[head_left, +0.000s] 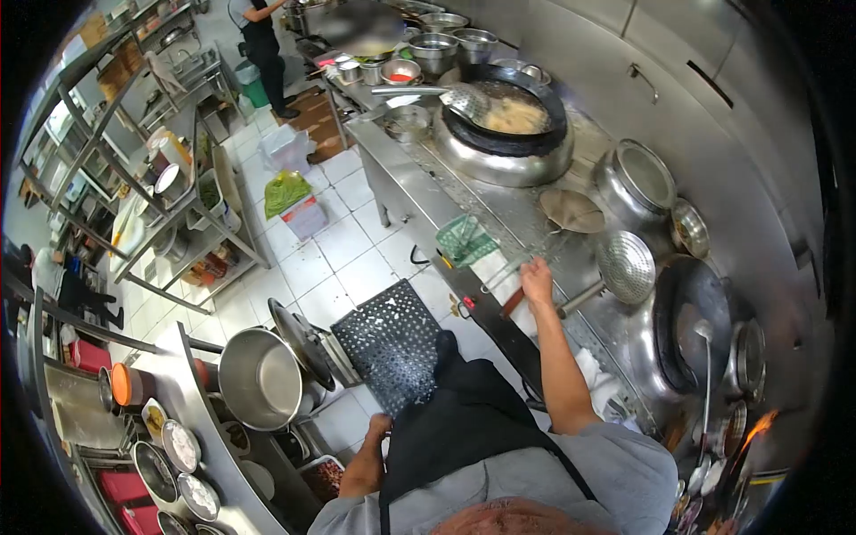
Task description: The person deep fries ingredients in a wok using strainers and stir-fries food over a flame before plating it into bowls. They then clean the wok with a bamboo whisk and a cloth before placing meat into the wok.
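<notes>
My right hand (535, 280) is over the front edge of the steel stove counter (392, 169), its fingers closed on a tool with a brown handle (513, 302). The tool's other end is not clear behind my hand. Beside it lies a perforated skimmer (627, 267), its handle reaching close to my wrist. A round mesh strainer (572, 211) lies beyond my fingers. Left of them are a green mesh scrubber (465, 239) and a white cloth (488, 266). My left hand (381, 425) hangs low by my black apron, fingers curled, with nothing visible in it.
A wok (554, 98) holds bubbling oil with pale food and a resting skimmer (466, 103). Another wok (687, 330) holds a ladle (704, 357). A large pot (260, 378) stands at left. Flames (760, 430) rise at lower right. A black mat (383, 348) covers floor tiles. A co-worker (260, 45) stands farther back.
</notes>
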`<state>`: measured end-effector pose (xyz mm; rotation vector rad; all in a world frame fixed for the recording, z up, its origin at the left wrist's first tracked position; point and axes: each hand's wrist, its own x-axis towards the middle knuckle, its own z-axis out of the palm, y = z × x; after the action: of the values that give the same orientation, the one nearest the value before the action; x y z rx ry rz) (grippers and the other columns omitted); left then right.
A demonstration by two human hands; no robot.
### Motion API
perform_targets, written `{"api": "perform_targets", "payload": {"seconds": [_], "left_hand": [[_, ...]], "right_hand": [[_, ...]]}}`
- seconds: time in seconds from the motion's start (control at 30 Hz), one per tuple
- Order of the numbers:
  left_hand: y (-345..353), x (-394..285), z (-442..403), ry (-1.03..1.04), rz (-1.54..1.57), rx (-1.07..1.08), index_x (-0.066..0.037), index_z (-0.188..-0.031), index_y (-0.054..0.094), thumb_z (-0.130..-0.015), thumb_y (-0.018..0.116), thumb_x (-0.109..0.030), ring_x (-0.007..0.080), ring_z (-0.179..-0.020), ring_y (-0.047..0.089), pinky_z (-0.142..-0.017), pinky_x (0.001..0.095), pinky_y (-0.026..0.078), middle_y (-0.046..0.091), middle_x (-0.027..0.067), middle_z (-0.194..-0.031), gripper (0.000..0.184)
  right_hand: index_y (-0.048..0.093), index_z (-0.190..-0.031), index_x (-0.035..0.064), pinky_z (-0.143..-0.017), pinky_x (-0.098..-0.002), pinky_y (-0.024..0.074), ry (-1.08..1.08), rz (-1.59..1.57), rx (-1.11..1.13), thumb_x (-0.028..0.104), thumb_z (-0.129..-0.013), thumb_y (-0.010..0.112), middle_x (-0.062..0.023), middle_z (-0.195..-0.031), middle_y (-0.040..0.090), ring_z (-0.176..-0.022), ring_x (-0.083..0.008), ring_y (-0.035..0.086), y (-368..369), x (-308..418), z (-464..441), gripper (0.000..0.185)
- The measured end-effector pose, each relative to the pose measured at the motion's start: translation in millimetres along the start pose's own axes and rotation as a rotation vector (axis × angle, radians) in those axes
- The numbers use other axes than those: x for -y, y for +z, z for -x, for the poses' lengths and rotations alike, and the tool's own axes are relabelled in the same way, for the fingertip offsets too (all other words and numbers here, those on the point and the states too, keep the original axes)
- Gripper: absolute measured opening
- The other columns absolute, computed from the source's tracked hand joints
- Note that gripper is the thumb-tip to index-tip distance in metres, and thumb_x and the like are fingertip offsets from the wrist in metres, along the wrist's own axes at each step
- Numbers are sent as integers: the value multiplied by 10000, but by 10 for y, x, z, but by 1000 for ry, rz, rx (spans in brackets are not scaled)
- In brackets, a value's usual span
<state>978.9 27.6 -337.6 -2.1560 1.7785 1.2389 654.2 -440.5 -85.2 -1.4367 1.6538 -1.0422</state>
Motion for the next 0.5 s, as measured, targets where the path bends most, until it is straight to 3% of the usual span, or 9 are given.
{"api": "perform_targets", "payload": {"seconds": [0.03,0.13,0.17,0.2,0.27,0.33,0.4,0.5], "left_hand": [[-121,18,-104,-36,79,9,-79,-820,734,-819,612,-316,318,-752,701,-679,445,566,722,150,-877,266],[-652,68,-539,-261,535,-316,-34,-883,713,-845,572,-278,401,-848,678,-768,487,535,695,225,-899,285],[-947,48,-718,-180,449,-471,-20,-900,711,-866,575,-270,362,-830,690,-733,434,536,706,214,-891,288],[-1293,-13,-874,-97,359,-622,-5,-917,709,-887,577,-263,323,-812,702,-698,382,536,717,203,-882,291],[-2124,-264,-1112,-112,496,-569,-15,-965,711,-892,593,-275,344,-867,701,-750,394,538,715,208,-878,294],[-2699,-420,-1484,-46,440,-677,-40,-1009,713,-891,616,-245,307,-863,709,-757,377,541,719,202,-897,256],[-3310,-718,-1760,-105,517,-507,-7,-1046,695,-878,619,-250,386,-904,685,-800,438,536,702,231,-948,305],[-3971,-1154,-1969,168,523,-610,-7,-1036,692,-911,632,-243,303,-827,703,-760,386,542,713,190,-880,273]], "right_hand": [[469,-1382,-72,-1036,-380,432,27,-43,-36,176,-864,660,-278,-1272,603,-1211,-345,583,70,68,-36,605],[297,-1477,-76,-1136,-371,310,71,15,-88,91,-891,646,-253,-1428,452,-1354,-316,419,190,436,67,702],[187,-1518,-64,-1178,-378,229,94,-72,-29,93,-885,656,-263,-1499,359,-1423,-332,316,207,412,15,804],[164,-1525,-57,-1173,-378,238,113,-73,-67,86,-881,659,-260,-1501,356,-1415,-331,326,259,380,-27,825],[120,-1538,-43,-1163,-378,256,159,-70,-139,72,-872,665,-254,-1506,350,-1401,-328,346,359,341,-63,869],[100,-1547,-26,-1160,-375,256,281,-405,-111,60,-859,679,-234,-1524,326,-1399,-318,342,364,276,-91,903],[70,-1558,0,-1158,-380,255,351,-591,-116,68,-869,676,-231,-1541,298,-1400,-320,338,335,321,-77,920],[66,-1562,15,-1148,-372,268,254,-533,-194,15,-870,667,-222,-1541,302,-1384,-314,358,253,334,-78,916]]}}
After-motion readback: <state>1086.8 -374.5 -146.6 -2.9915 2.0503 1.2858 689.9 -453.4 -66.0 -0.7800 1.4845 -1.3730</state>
